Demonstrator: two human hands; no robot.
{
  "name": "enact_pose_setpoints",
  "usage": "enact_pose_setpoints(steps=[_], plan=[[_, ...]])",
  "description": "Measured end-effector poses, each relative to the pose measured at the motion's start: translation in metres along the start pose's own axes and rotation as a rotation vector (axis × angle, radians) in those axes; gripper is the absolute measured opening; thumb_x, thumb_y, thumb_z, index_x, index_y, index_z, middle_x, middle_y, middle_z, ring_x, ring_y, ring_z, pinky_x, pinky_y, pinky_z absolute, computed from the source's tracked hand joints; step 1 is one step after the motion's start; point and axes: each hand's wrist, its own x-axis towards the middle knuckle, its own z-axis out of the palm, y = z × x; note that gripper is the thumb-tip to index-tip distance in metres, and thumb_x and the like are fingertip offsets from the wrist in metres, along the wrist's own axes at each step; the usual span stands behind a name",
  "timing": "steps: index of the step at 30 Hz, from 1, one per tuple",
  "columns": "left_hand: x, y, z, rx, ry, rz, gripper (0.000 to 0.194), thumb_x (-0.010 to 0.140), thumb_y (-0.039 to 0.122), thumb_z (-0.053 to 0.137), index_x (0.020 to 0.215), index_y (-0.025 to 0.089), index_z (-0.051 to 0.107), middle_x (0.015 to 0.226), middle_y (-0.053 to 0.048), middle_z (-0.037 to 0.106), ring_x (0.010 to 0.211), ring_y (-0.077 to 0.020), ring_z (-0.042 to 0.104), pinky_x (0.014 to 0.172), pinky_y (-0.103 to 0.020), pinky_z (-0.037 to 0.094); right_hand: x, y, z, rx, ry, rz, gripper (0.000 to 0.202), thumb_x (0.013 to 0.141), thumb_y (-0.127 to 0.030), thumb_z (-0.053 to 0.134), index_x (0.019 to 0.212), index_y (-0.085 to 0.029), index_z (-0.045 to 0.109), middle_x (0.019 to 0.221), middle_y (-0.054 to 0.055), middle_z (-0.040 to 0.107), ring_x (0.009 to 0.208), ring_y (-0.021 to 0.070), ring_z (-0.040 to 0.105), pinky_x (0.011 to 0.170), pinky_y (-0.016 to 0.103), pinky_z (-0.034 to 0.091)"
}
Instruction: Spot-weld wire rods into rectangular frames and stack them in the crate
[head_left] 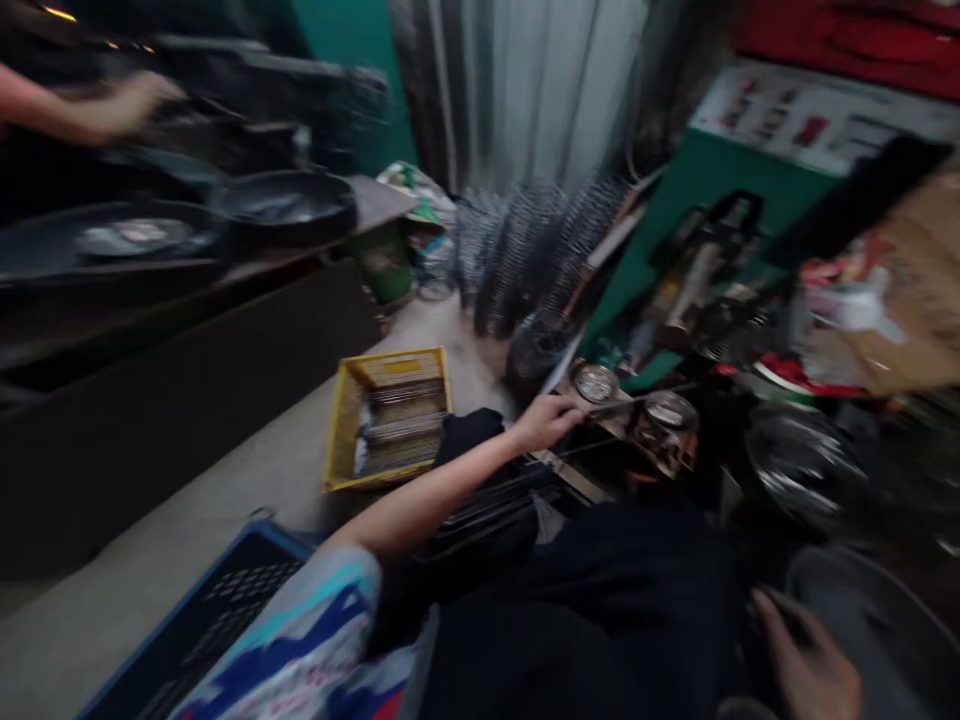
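My left hand reaches forward with its fingers closed. From its fingertips a thin, light strip, perhaps metal, runs to the right; blur hides its exact kind. Just beyond the hand sit a shiny round metal part and a second round metal part on a worn machine bed. At the lower right, my right hand is low beside my dark-clothed leg, near a large dark round basin. Its fingers are smeared and partly hidden, so any hold is unclear.
A yellow crate holding stacked wire pieces stands on the floor, with a blue crate nearer. Coiled wire mesh leans by the wall. A green machine rises at right. Another person's arm is over a bench at left.
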Motion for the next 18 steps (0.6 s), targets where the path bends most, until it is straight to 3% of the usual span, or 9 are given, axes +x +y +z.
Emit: enact_pose_setpoints(steps=[3, 6, 9, 12, 16, 18], plan=[[0.003, -0.01, 0.0, -0.014, -0.008, -0.024, 0.032, 0.09, 0.035, 0.048, 0.076, 0.012, 0.066, 0.065, 0.001, 0.054, 0.066, -0.0127, 0.045, 0.061, -0.023, 0.033, -0.016, 0.001, -0.002, 0.032, -0.1, 0.045, 0.054, 0.06, -0.08, 0.065, 0.076, -0.029, 0.071, 0.072, 0.013, 0.074, 0.071, 0.0364, 0.071, 0.059, 0.044, 0.053], [0.005, -0.016, 0.0, -0.011, -0.032, -0.043, 0.033, 0.089, 0.038, 0.049, 0.076, 0.013, 0.066, 0.063, 0.002, 0.053, 0.064, -0.0129, 0.045, 0.061, -0.023, 0.033, -0.022, -0.005, 0.006, -0.046, -0.161, 0.079, 0.051, 0.063, -0.076, 0.064, 0.068, -0.025, 0.069, 0.052, 0.007, 0.067, 0.054, 0.0296, 0.067, 0.056, 0.037, 0.051], [0.004, -0.016, 0.002, 0.014, -0.033, -0.047, 0.034, 0.09, 0.039, 0.049, 0.078, 0.013, 0.067, 0.064, 0.002, 0.054, 0.064, -0.0128, 0.047, 0.062, -0.023, 0.034, -0.021, -0.013, 0.007, -0.015, -0.283, 0.073, 0.045, 0.071, -0.068, 0.062, 0.074, -0.024, 0.07, 0.052, 0.005, 0.066, 0.054, 0.0258, 0.067, 0.055, 0.032, 0.05], [0.004, -0.011, 0.007, 0.057, -0.019, -0.016, 0.035, 0.091, 0.039, 0.048, 0.078, 0.013, 0.066, 0.064, 0.002, 0.054, 0.064, -0.0122, 0.047, 0.061, -0.022, 0.035, -0.009, -0.037, 0.015, 0.174, -0.364, 0.017, 0.042, 0.078, -0.061, 0.06, 0.086, -0.021, 0.07, 0.063, 0.005, 0.071, 0.059, 0.0223, 0.069, 0.058, 0.029, 0.052], [0.004, 0.0, 0.014, 0.118, -0.021, 0.031, 0.033, 0.092, 0.037, 0.048, 0.079, 0.013, 0.066, 0.064, 0.001, 0.057, 0.063, -0.012, 0.049, 0.062, -0.022, 0.036, 0.024, -0.095, 0.064, 0.438, -0.381, -0.108, 0.036, 0.08, -0.053, 0.062, 0.075, -0.018, 0.066, 0.059, 0.001, 0.064, 0.046, 0.0127, 0.058, 0.047, 0.022, 0.043], [0.003, 0.005, 0.015, 0.144, -0.023, 0.042, 0.033, 0.093, 0.037, 0.048, 0.079, 0.013, 0.065, 0.065, 0.0, 0.058, 0.062, -0.0123, 0.051, 0.062, -0.022, 0.037, 0.04, -0.125, 0.098, 0.66, -0.438, -0.042, 0.036, 0.074, -0.053, 0.067, 0.068, -0.018, 0.061, 0.051, -0.003, 0.056, 0.036, 0.0084, 0.047, 0.037, 0.02, 0.032]])
